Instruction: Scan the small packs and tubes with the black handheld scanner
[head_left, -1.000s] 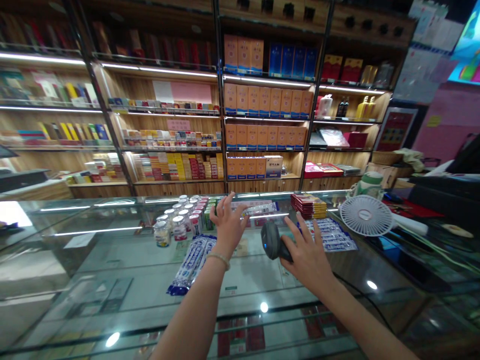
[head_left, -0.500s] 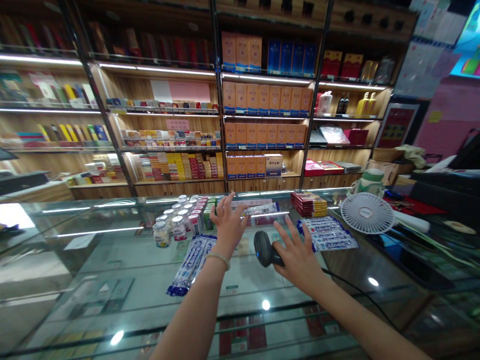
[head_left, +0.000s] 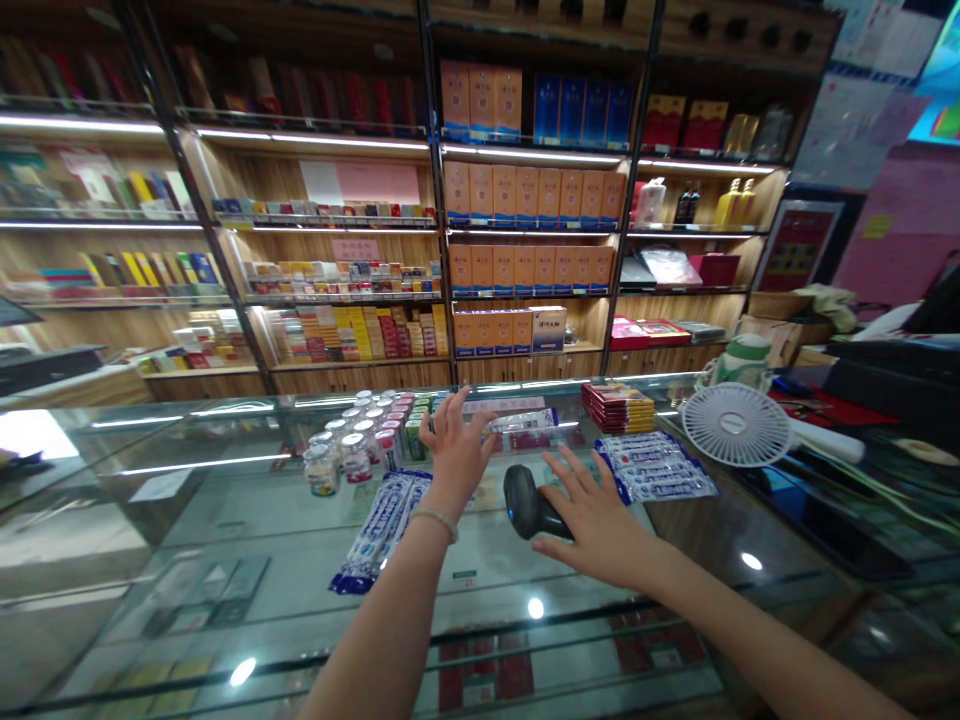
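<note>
My left hand [head_left: 456, 455] hovers over the glass counter, fingers spread and nothing in them. Just beyond its fingertips lies a single blue-and-white wrapped stick pack [head_left: 525, 421]. Below the wrist, more of these long packs [head_left: 379, 530] lie side by side, partly covered by the hand. A black barcode scanner [head_left: 525, 500] rests with its head toward the left. My right hand [head_left: 596, 515] is at its handle, fingers stretched out rather than wrapped round; the palm hides the handle's end. Right of that hand is another row of blue-and-white packs [head_left: 660, 468].
Several small jars [head_left: 356, 455] and green boxes [head_left: 418, 430] stand left of centre. Red-and-yellow packets [head_left: 617, 408] are stacked at the back. A white fan [head_left: 735, 425] and a green-lidded bottle [head_left: 742, 362] stand to the right. Stocked shelves [head_left: 536, 235] line the wall.
My right hand has lowered and flattened, with its fingers loosened from the scanner's handle. The scanner has shifted slightly left. My left hand is almost unmoved.
</note>
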